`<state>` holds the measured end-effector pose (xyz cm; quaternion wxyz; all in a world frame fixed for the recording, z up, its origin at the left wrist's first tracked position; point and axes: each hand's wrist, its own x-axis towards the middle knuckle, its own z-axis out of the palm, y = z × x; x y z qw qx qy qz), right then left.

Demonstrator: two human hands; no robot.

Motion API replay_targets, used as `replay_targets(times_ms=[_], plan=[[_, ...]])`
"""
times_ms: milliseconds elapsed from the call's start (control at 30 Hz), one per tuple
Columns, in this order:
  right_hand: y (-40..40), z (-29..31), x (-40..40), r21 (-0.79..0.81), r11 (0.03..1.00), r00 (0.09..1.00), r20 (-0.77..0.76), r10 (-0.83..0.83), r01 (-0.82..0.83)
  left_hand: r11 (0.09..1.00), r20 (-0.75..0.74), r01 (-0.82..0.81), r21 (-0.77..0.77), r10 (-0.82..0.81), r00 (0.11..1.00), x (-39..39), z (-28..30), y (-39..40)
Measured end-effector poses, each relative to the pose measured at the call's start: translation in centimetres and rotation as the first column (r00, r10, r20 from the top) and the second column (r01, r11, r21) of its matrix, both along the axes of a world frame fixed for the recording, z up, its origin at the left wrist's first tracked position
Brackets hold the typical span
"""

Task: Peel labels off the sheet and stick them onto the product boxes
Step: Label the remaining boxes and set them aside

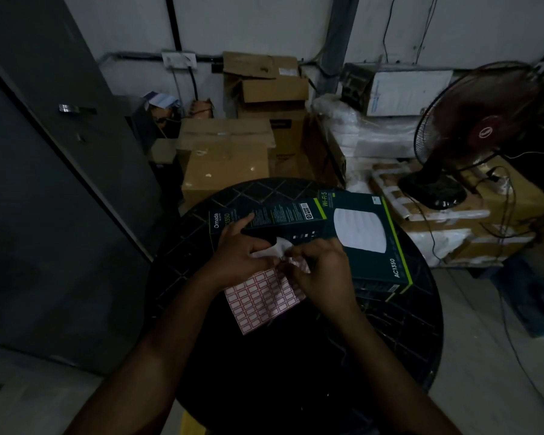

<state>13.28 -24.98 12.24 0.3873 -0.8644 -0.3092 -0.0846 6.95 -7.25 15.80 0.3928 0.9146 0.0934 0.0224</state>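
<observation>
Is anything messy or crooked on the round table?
A little. The label sheet lies slanted, its top corner curled up white where both hands pinch it. The left hand and right hand meet there. The product box also sits at an angle. Nothing looks spilled or broken.

Dim storeroom w/ pale walls (264,20). Round black table (296,356) in front; brown cardboard boxes (226,158) stacked behind it. Dark desk fan (471,133) at right, grey door (44,152) at left.
</observation>
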Motion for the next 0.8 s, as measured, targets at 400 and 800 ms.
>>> replay_targets(times_ms=[400, 800], plan=[[0.1, 0.8, -0.2, 0.001, 1.000, 0.998, -0.056, -0.001, 0.001, 0.999, -0.047, -0.026, 0.027, 0.027, 0.999, 0.0, -0.5, 0.0], [0.0, 1.3, -0.7, 0.011, 1.000, 1.000, -0.031, 0.001, 0.000, 1.000, 0.002, 0.009, -0.023, -0.009, 1.000, -0.4, 0.2, 0.0]])
